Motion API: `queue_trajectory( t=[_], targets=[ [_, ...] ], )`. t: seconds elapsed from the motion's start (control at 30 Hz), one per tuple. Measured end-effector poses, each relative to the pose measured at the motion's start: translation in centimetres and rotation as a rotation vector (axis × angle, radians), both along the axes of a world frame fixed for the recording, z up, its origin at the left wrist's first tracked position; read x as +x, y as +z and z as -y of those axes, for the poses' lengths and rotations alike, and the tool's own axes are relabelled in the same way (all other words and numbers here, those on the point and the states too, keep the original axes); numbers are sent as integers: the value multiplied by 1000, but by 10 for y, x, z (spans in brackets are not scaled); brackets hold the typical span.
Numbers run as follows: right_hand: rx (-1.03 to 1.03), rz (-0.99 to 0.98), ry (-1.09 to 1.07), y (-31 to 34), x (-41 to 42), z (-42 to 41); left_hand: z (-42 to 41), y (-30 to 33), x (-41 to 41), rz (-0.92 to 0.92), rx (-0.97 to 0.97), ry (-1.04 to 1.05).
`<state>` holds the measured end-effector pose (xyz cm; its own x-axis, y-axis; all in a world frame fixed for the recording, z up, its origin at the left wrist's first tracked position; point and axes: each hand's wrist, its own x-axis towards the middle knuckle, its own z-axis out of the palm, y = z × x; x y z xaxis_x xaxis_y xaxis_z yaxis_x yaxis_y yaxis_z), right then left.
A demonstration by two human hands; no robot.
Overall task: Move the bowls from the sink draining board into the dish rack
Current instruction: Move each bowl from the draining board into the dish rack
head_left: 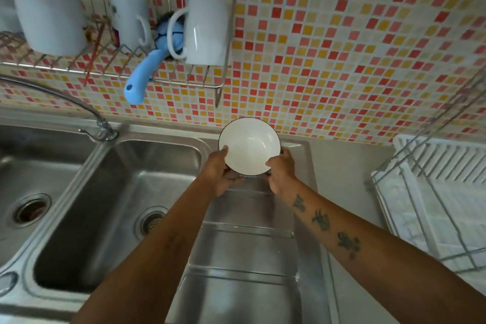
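Observation:
A white bowl (249, 144) with a thin dark rim is held over the far end of the steel draining board (244, 252), tilted so its inside faces me. My left hand (219, 173) grips its left lower edge, thumb on the rim. On the bowl's right lower edge sits my right hand (282, 171), thumb inside the rim. A dark edge of something shows just under the bowl between my hands; what it is stays hidden. The dish rack (431, 208), white tray with wire frame, stands at the right and holds nothing visible.
Two steel sink basins (118, 205) lie to the left, with a curved tap (65, 102) over them. A wall wire shelf (110, 68) above carries white mugs (206, 30) and a blue-handled brush (143, 71). A pale counter strip (349, 171) separates draining board and rack.

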<state>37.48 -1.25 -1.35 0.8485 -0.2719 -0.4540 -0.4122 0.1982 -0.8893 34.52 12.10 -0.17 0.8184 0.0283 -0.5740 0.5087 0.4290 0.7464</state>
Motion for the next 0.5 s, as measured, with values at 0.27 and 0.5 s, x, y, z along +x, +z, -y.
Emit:
queue_trajectory(
  t=[0.27,0.5],
  targets=[
    [105,348,-90,139,-51,62,42,101,-27,121,-357,-68],
    [40,680,-33,259,-130,127,106,228,-86,326,-525,-409]
  ],
)
